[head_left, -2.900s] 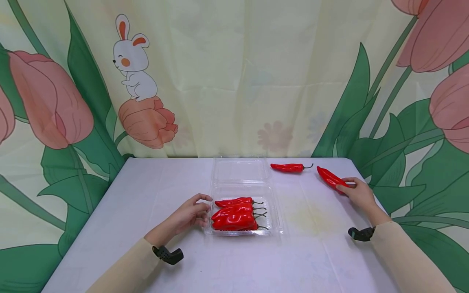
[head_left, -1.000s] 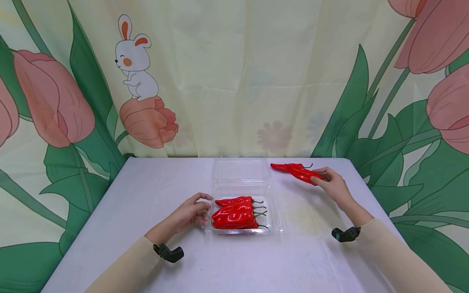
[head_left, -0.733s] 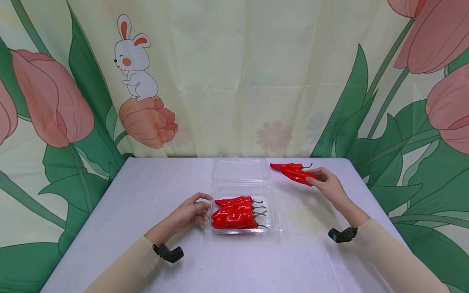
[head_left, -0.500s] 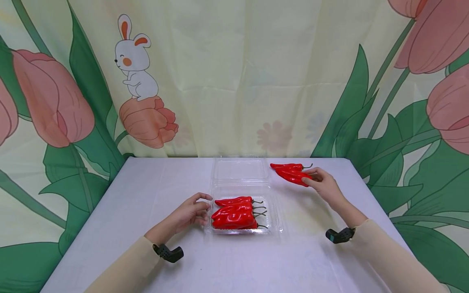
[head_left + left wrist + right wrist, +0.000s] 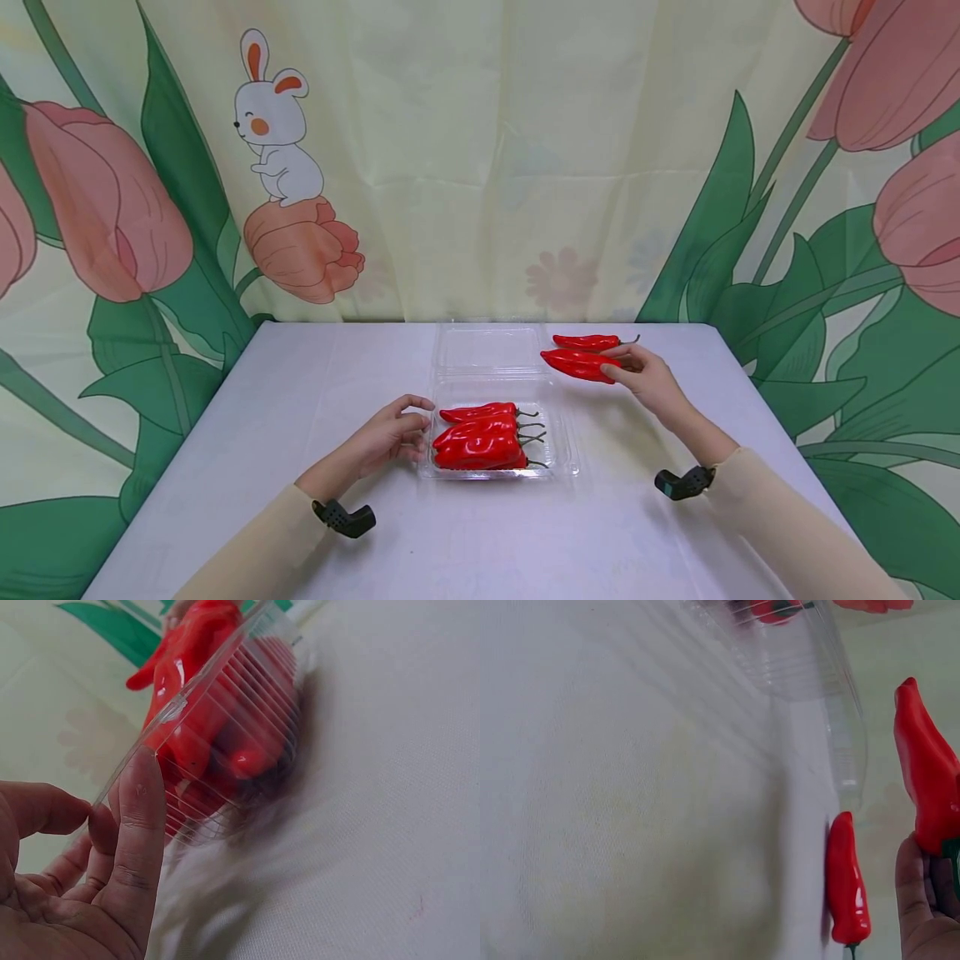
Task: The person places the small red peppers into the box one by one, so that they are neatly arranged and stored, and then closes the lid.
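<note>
My right hand (image 5: 647, 379) pinches a glossy red pepper (image 5: 573, 364) near its stem end and carries it above the table; in the right wrist view, this pepper (image 5: 928, 765) points up with its green cap by the fingers. A clear plastic clamshell box (image 5: 564, 454) stands with its lid folded back, several red peppers (image 5: 480, 442) lying side by side inside, stems to the right. At the box's left side, my left hand (image 5: 390, 437) holds the rim between thumb and fingers, as the left wrist view shows the hand (image 5: 112, 847) doing.
One more red pepper (image 5: 587, 342) lies at the table's back edge, right of the open lid (image 5: 491, 348). A white cloth covers the table (image 5: 360, 550). Behind it hangs a curtain (image 5: 450, 167) printed with tulips and a rabbit.
My right hand has brought the held pepper leftward from the table's right side, past the lying pepper, toward the box. The left hand and the box have stayed in place.
</note>
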### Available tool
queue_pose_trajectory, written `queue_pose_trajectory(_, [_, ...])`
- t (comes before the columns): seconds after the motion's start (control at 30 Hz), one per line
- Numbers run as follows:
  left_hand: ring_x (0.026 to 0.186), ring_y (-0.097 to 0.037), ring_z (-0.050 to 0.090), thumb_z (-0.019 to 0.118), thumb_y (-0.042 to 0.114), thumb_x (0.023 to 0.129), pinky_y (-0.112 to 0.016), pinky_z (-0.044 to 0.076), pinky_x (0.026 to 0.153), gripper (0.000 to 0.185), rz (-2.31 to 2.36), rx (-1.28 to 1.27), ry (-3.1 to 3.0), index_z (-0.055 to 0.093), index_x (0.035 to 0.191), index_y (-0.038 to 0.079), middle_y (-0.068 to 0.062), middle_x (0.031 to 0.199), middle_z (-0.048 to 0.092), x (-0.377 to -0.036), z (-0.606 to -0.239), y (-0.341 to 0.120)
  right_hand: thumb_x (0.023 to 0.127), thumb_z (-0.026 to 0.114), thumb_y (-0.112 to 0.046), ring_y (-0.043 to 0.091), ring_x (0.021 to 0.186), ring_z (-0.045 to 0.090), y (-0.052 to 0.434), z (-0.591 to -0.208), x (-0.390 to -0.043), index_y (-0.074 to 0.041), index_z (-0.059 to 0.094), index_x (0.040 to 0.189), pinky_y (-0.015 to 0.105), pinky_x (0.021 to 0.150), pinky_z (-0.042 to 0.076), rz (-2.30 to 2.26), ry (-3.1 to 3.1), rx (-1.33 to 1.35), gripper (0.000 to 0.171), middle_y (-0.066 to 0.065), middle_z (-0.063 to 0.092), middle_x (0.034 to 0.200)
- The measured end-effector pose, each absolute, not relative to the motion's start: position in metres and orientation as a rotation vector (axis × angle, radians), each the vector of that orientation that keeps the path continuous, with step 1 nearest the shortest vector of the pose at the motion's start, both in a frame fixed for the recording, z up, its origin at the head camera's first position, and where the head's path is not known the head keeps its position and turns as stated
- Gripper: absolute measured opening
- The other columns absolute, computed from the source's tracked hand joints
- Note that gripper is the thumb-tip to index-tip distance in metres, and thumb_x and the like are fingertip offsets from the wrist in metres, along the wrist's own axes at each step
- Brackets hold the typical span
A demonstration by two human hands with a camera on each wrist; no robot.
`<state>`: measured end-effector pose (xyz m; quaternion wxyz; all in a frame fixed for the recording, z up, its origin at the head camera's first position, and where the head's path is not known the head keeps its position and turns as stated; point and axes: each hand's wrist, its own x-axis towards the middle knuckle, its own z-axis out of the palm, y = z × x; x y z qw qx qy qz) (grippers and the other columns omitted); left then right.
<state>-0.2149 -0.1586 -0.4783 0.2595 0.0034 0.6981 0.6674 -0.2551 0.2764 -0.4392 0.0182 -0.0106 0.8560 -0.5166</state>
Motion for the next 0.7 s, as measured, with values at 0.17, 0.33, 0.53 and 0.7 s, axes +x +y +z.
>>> queue_pose_trajectory(0.17, [0.064,-0.018,0.060,0.057,0.019,0.094,-0.030,0.058,0.065,0.040,1.810,0.005,1.890,0.042,0.130,0.011,-0.012,0.090,0.058,-0.215,-0.479,-0.159,0.087,0.069,-0.035,0.033,0.115,0.051,0.269,-0.439,-0.255,-0.010,0.055,0.125,0.049,0.093,0.051,-1.599,2.651,-0.053,0.048,0.017,0.053,0.129])
queue_pose_trajectory(0.33, [0.064,-0.018,0.060,0.057,0.019,0.093,-0.030,0.058,0.065,0.041,1.808,-0.003,1.892,0.042,0.130,0.011,-0.012,0.090,0.058,-0.215,-0.479,-0.159,0.087,0.068,-0.036,0.032,0.113,0.052,0.261,-0.438,-0.254,-0.012,0.057,0.123,0.048,0.092,0.051,-1.578,2.651,-0.075,0.044,0.016,0.055,0.126])
queue_pose_trajectory(0.53, [0.064,-0.018,0.059,0.056,0.019,0.094,-0.030,0.058,0.065,0.040,1.809,-0.003,1.894,0.042,0.130,0.011,-0.013,0.090,0.058,-0.214,-0.477,-0.158,0.088,0.068,-0.032,0.031,0.113,0.051,0.250,-0.433,-0.252,-0.012,0.059,0.121,0.046,0.090,0.052,-1.586,2.649,-0.128,0.040,0.015,0.055,0.126])
queue_pose_trajectory(0.7, [0.064,-0.018,0.059,0.056,0.019,0.094,-0.029,0.058,0.065,0.040,1.804,0.007,1.895,0.041,0.131,0.010,-0.013,0.089,0.059,-0.214,-0.477,-0.159,0.089,0.067,-0.026,0.031,0.110,0.053,0.239,-0.425,-0.248,-0.010,0.061,0.122,0.039,0.086,0.054,-1.578,2.649,-0.159,0.037,0.015,0.055,0.125])
